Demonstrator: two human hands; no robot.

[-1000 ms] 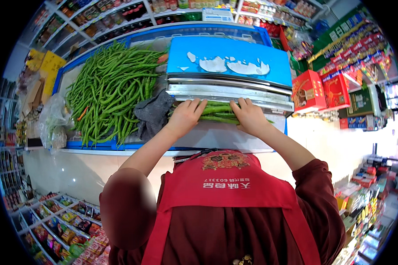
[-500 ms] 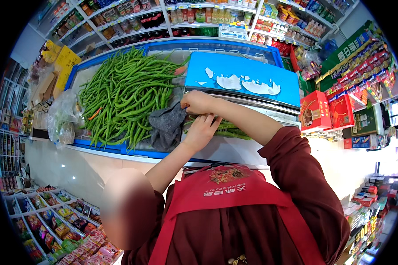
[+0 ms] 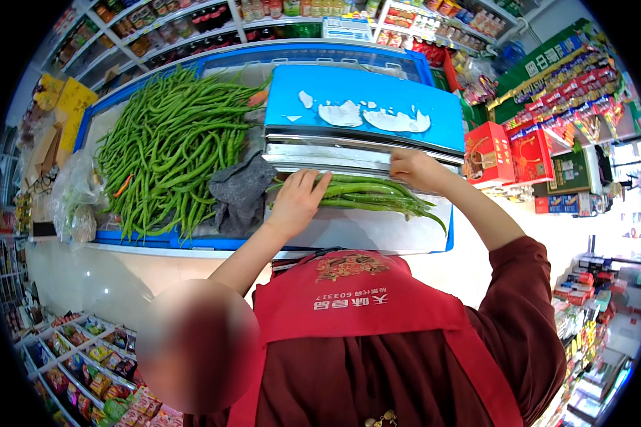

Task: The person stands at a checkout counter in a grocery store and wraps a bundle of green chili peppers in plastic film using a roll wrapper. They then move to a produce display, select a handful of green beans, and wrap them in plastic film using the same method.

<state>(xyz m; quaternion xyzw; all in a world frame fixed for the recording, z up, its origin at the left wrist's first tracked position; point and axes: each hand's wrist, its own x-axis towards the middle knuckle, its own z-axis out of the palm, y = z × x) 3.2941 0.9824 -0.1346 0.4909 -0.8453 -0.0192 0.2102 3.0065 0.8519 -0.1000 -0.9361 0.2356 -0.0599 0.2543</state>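
A bundle of long green chili peppers (image 3: 377,193) lies lengthwise on the pale surface in front of me, shiny as if clear film covers part of it. My left hand (image 3: 297,204) rests on its left end, fingers stretched and slightly apart; the thumb is hidden. Behind the bundle stands a blue-topped film-wrapping machine (image 3: 356,89) with a metal front and torn white patches on its lid. My right hand (image 3: 417,169) is closed at that metal front, towards its right part; what its fingers hold is hidden. A dark grey cloth (image 3: 238,193) lies crumpled left of my left hand.
A large heap of green chili peppers (image 3: 174,153) covers the left of the blue-framed freezer top (image 3: 157,245). Clear plastic bags (image 3: 77,203) are at its left end. Red gift boxes (image 3: 488,153) stand to the right. Stocked drink shelves (image 3: 285,21) line the back.
My right hand has moved right along the machine's front, away from my left hand. More of the pepper bundle shows. The view has shifted, so the counter appears farther left.
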